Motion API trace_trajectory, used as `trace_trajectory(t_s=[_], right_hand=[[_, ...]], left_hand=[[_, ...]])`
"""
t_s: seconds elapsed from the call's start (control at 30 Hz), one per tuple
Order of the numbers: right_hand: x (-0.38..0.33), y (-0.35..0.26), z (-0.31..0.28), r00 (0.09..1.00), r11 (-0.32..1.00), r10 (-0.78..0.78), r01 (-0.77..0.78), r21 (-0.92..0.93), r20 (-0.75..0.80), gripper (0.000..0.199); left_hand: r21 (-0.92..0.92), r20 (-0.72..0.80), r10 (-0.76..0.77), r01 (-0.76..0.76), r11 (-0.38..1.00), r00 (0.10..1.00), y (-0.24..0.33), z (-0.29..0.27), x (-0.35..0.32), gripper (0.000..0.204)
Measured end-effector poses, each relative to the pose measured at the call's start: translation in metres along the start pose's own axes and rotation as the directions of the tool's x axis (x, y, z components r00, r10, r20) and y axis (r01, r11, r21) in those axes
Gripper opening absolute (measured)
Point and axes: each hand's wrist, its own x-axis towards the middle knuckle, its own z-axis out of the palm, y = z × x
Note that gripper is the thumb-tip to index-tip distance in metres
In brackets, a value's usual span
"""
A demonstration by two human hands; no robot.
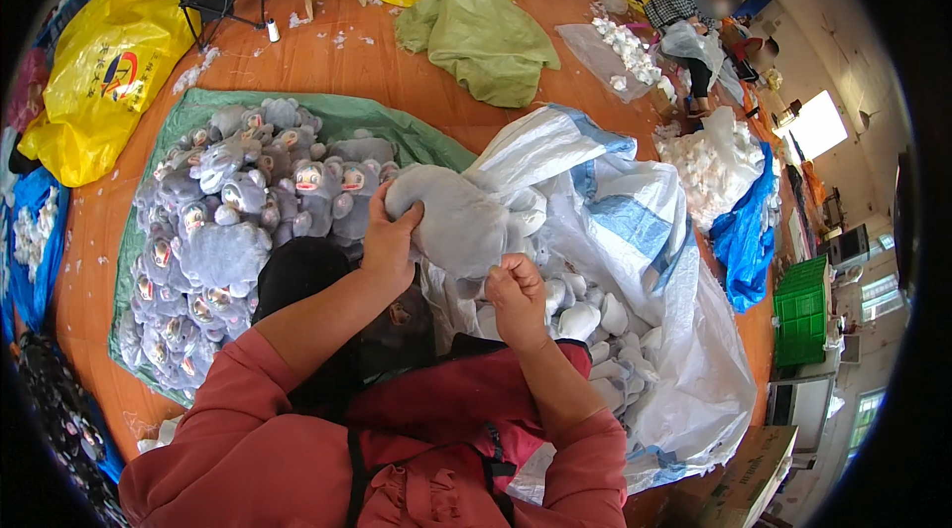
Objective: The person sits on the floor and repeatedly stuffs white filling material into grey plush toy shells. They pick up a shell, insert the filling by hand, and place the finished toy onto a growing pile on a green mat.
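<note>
Bright daylight from the window (815, 123); fisheye edges bend, dark.

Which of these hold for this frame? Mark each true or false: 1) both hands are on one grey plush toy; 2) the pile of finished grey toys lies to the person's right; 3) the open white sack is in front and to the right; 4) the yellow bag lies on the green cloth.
1) True: the left hand grips the grey plush toy and the right hand pinches its lower edge.
2) False: the pile of grey toys lies to the person's left, on a green sheet.
3) True: the white sack opens there, with pale pieces inside.
4) False: the yellow bag lies on the orange floor, far left.
</note>
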Motion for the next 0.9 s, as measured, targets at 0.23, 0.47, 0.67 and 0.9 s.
trace_trajectory(t_s=[0.23, 0.47, 0.67, 0.9], right_hand=[[0.004, -0.003, -0.003, 0.995, 0.992, 0.094, -0.095, -0.078, -0.019, 0.006], [0.007, 0.003, -0.01, 0.968, 0.976, 0.208, -0.214, -0.031, -0.143, 0.01], [0.008, 0.016, -0.027, 0.982, 0.954, 0.169, -0.185, -0.237, -0.086, 0.021], [0.009, 0.006, -0.024, 0.963, 0.86, 0.244, -0.268, -0.434, -0.111, 0.015]], left_hand=[[-0.058, -0.026, 0.015, -0.016, 0.998, 1.0, 0.005, 0.006, -0.004, 0.058], [0.132, 0.202, 0.349, -0.378, 0.916, 0.915, 0.005, 0.001, -0.005, 0.06], [0.362, 0.392, 0.481, -0.612, 0.703, 0.784, 0.009, 0.002, -0.015, 0.057], [0.415, 0.462, 0.463, -0.646, 0.641, 0.757, 0.012, -0.002, -0.021, 0.057]])
